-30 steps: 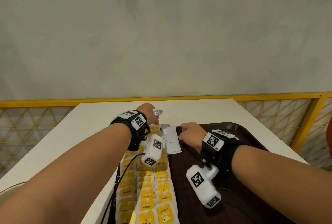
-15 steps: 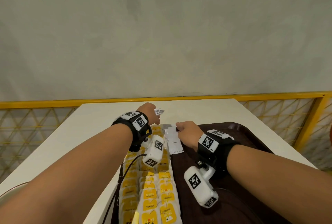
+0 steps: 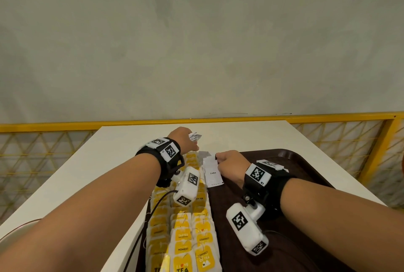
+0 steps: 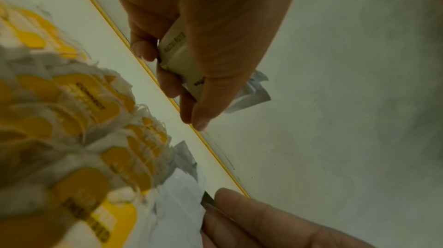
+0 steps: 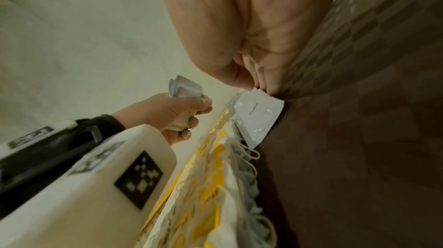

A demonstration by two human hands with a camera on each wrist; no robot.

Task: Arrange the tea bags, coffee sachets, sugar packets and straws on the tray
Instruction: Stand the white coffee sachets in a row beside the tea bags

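A dark brown tray (image 3: 290, 158) lies on the white table (image 3: 118, 151). Rows of yellow-tagged tea bags (image 3: 185, 239) fill the tray's left side. My left hand (image 3: 184, 140) hovers past the far end of those rows and grips a bundle of white coffee sachets (image 4: 182, 57), whose ends stick out beyond the fingers (image 3: 195, 136). My right hand (image 3: 229, 162) pinches the far end of one white coffee sachet (image 3: 213, 173) that lies on the tray beside the tea bags; the pinch shows in the right wrist view (image 5: 257, 114).
The tray's right half (image 3: 306, 184) is bare brown surface. A pale round dish rim (image 3: 15, 232) shows at the table's near left edge. A yellow railing with mesh (image 3: 349, 116) runs behind the table, before a grey wall.
My right hand has drawn slightly left and farther along the sachet on the tray. The left hand has stayed in place with its bundle.
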